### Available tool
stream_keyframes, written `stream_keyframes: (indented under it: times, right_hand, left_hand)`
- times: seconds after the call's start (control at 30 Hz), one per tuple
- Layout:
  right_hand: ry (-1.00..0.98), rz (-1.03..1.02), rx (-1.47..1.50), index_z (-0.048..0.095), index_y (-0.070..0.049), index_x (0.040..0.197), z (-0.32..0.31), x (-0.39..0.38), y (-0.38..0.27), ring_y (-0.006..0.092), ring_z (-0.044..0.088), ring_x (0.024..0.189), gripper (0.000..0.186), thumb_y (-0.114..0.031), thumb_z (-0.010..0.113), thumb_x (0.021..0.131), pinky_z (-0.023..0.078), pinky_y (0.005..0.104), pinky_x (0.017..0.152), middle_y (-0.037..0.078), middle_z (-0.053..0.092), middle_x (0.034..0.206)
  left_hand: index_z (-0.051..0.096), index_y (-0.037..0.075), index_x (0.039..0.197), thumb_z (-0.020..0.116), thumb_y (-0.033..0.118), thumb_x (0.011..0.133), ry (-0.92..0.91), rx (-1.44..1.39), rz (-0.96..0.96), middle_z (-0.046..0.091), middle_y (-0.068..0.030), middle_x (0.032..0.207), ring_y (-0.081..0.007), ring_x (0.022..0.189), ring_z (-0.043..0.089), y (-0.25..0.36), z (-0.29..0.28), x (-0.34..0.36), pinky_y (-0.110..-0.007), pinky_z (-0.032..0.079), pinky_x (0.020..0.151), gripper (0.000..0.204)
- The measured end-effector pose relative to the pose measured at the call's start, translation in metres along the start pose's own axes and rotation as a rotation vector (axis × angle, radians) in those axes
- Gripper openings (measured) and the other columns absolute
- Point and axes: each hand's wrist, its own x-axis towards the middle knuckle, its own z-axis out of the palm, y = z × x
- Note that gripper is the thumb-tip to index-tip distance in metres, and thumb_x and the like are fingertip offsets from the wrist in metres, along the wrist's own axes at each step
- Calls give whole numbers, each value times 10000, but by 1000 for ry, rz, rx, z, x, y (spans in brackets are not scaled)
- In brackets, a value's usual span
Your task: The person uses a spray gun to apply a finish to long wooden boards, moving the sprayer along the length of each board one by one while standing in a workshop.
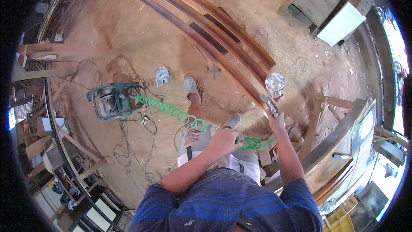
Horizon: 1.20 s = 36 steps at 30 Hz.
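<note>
My right hand (277, 122) is closed round the handle of a silver spray gun (269, 104). Its round cup (275, 84) shows just beyond the hand, close to the near ends of long reddish-brown wooden strips (234, 66). In front of my waist, my left hand (225, 139) is closed on a green coiled air hose (171, 111). The hose runs left from that hand to a portable air compressor (113, 101) on the ground. More of its coils hang between my two hands, towards the gun.
A crumpled whitish cloth (162, 76) lies beyond the compressor. Dark cables (148, 148) trail over the dirt floor. On the right stand a wooden frame (334, 135) and a panel (362, 146). A white board (342, 24) leans farther back. Timber and clutter line the left side.
</note>
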Motion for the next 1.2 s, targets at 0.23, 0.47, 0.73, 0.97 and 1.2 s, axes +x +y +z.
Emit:
stream_keyframes:
  times: [0.23, 0.47, 0.73, 0.97, 1.2]
  right_hand:
    - [106, -17, 82, 630, -1, 1301, -47, -90, 66, 191, 673, 1013, 477, -313, 691, 947, 512, 366, 901, 166, 738, 1085]
    - [47, 220, 33, 614, 16, 1314, -80, -163, 95, 194, 663, 1020, 407, -200, 641, 970, 498, 349, 928, 160, 729, 1126]
    - [38, 169, 32, 620, -13, 1324, -49, -147, 88, 245, 676, 1078, 426, -240, 651, 964, 505, 375, 935, 201, 718, 1147]
    - [-41, 34, -14, 622, -16, 1323, 3, -70, 48, 306, 668, 1157, 459, -281, 662, 951, 495, 394, 984, 211, 701, 1206]
    - [-69, -59, -15, 657, -19, 1269, 59, 7, -40, 323, 679, 1084, 428, -316, 655, 961, 506, 409, 939, 202, 716, 1134]
  left_hand:
    - [718, 62, 925, 725, 419, 820, -95, 67, 185, 699, -159, 946, -342, 955, 680, 40, 70, 1, -481, 527, 823, 372]
    - [733, 75, 913, 736, 406, 801, -208, 196, 260, 726, -141, 924, -326, 919, 702, 70, 96, -12, -470, 535, 807, 349]
    - [715, 64, 916, 740, 418, 805, -191, 86, 154, 701, -171, 912, -351, 924, 686, 47, 87, -24, -493, 537, 800, 371]
    - [717, 65, 979, 720, 437, 827, -88, 99, 58, 711, -160, 882, -361, 910, 691, 11, 50, -27, -499, 541, 809, 402]
    - [711, 60, 999, 712, 453, 828, -28, 32, -50, 708, -176, 937, -364, 942, 684, -42, -1, -30, -495, 534, 841, 429]
